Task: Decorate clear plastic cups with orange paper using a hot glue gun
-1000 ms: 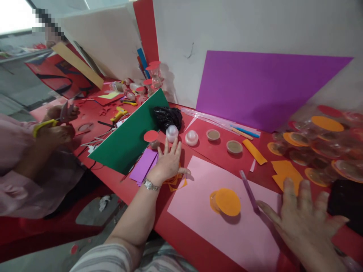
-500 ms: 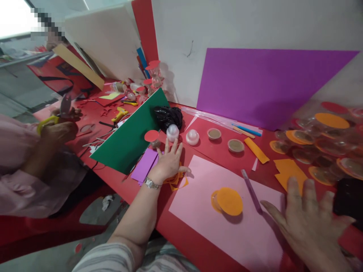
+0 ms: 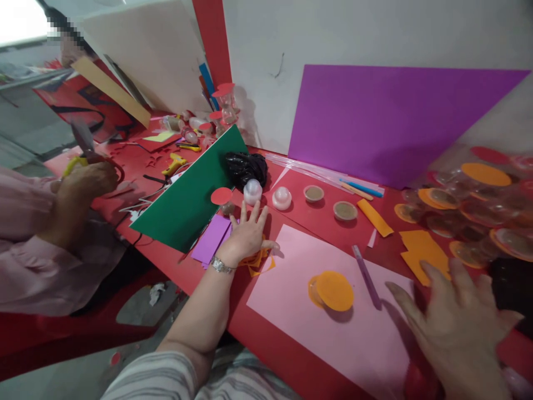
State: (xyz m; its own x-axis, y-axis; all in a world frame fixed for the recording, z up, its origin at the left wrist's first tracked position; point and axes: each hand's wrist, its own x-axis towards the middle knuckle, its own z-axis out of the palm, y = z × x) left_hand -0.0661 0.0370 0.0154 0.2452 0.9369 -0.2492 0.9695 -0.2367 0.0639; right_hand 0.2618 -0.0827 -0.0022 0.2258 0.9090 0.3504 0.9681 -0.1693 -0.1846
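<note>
My left hand [image 3: 246, 236] lies spread over orange paper scraps [image 3: 260, 262], its fingertips close to a clear plastic cup [image 3: 252, 192]. Purple paper pieces [image 3: 211, 239] and a small cup with a red disc [image 3: 221, 196] are just left of it. My right hand [image 3: 462, 311] hovers with its fingers apart at the right, nearest to orange paper pieces [image 3: 425, 253]. Between the hands, a pink sheet [image 3: 287, 278] carries a clear cup piece topped with an orange disc [image 3: 335, 290] and a purple pen [image 3: 366, 278]. Neither hand holds anything.
A green board [image 3: 187, 200] leans across the table at left. Behind it a co-worker's hand [image 3: 89, 180] holds scissors [image 3: 83, 141]. Two sand-filled cups [image 3: 345, 210] stand behind the pink sheet. Stacked cups with orange discs [image 3: 485, 175] fill the right. A purple board [image 3: 387, 122] rests against the wall.
My right hand has shifted slightly and its fingers have curled a little. The left hand stays spread in place. The co-worker's hand and scissors have turned, the blades now tilting up and left.
</note>
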